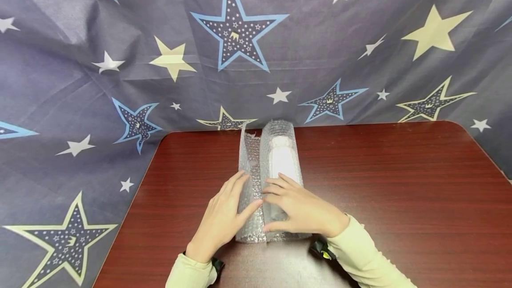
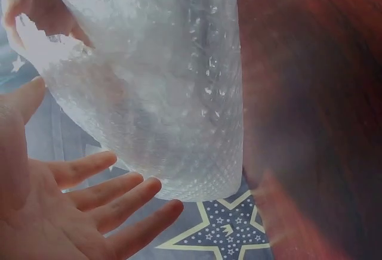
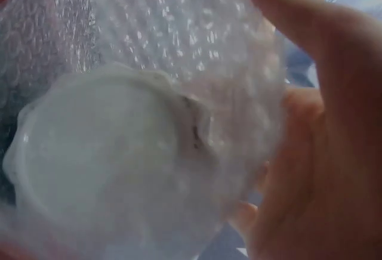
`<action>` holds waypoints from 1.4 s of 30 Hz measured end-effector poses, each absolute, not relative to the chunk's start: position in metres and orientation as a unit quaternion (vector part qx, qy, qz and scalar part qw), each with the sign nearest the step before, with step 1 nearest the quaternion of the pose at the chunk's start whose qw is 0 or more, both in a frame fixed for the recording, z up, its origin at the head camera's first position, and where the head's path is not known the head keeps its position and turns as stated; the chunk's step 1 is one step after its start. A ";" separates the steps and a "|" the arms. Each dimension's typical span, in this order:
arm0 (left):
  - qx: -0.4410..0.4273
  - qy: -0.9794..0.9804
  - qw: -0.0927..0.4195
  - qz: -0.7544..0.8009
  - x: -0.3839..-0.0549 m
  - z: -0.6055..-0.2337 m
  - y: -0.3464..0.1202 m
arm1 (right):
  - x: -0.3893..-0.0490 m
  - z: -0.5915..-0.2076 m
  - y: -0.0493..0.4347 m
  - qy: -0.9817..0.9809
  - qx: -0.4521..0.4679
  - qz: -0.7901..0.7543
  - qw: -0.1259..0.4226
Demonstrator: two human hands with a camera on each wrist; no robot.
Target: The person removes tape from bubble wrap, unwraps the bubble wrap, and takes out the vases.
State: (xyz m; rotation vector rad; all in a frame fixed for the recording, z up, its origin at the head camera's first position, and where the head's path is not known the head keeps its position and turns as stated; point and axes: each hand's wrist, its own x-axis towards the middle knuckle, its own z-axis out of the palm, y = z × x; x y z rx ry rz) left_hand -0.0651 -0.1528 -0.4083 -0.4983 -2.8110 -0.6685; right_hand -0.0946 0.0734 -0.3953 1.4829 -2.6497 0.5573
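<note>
A sheet of bubble wrap point(image 1: 253, 223) lies on the table, its left side raised as a flap and its right side folded over a white bottle-shaped thing point(image 1: 283, 159). In the right wrist view, a round pale end point(image 3: 101, 146) of that thing shows through the wrap. My left hand point(image 1: 224, 210) is at the left flap, fingers extended and thumb reaching toward the middle seam. Over the near part of the wrapped thing, my right hand point(image 1: 298, 208) rests with fingers spread, covering part of it. The left wrist view has the left fingers point(image 2: 128, 206) straight, beside the clear wrap point(image 2: 173, 93).
The dark red wooden table point(image 1: 400, 181) extends on both sides of the wrap. Behind it hangs a grey-blue cloth point(image 1: 312, 48) with printed stars, meeting the table's far edge. Black straps point(image 1: 322, 249) sit at both wrists.
</note>
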 end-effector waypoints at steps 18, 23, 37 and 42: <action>-0.157 -0.956 0.102 -0.225 -0.067 -0.411 -0.156 | -0.089 -0.400 0.070 -0.858 0.501 0.109 0.009; -0.157 -0.956 0.099 -0.226 -0.068 -0.410 -0.156 | -0.088 -0.400 0.071 -0.859 0.501 0.102 0.025; -0.161 -0.958 0.104 -0.215 -0.070 -0.415 -0.157 | -0.088 -0.399 0.075 -0.853 0.505 0.118 0.060; -0.159 -0.959 0.099 -0.212 -0.071 -0.416 -0.157 | -0.088 -0.398 0.077 -0.848 0.509 0.124 0.083</action>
